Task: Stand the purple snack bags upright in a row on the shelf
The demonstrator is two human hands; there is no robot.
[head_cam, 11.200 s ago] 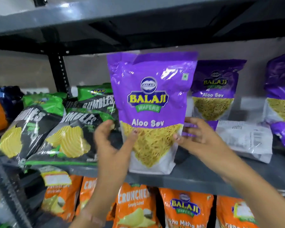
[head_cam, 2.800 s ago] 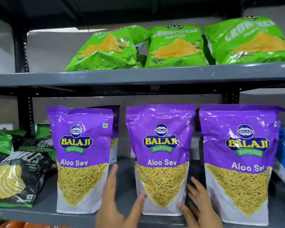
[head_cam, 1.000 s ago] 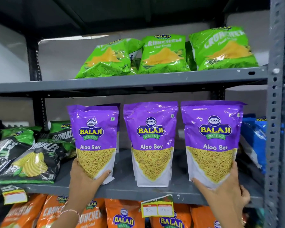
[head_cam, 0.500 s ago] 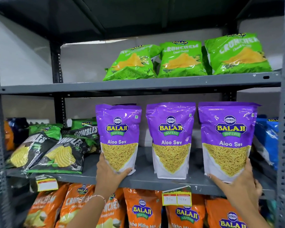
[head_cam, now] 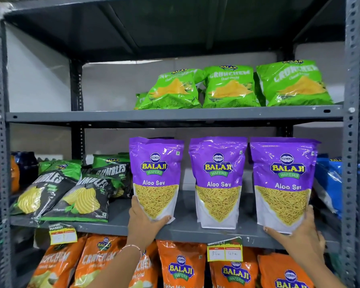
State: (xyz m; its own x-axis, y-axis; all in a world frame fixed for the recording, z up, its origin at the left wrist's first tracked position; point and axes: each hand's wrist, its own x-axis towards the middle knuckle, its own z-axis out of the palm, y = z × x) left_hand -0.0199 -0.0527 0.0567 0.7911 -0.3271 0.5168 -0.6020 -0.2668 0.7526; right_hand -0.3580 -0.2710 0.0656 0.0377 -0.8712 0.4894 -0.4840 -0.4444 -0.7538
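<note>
Purple snack bags (head_cam: 218,181) upright; left hand (head_cam: 142,222), right hand (head_cam: 297,229) gripping end bags.

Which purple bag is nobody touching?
The middle purple bag. The left hand holds the left one, the right hand the right one.

Three snack bags stand upright in a row on the middle shelf (head_cam: 195,229) — the left bag (head_cam: 156,177), the middle bag (head_cam: 218,181) and the right bag (head_cam: 283,183), with gaps between them. The left hand (head_cam: 143,223) cups the left bag's lower left corner; the right hand (head_cam: 299,231) cups the right bag's lower right corner. Left of the row lie leaning chip bags (head_cam: 71,194). On the shelf above sit three more bags (head_cam: 229,88) — below, another row (head_cam: 181,267).
</note>
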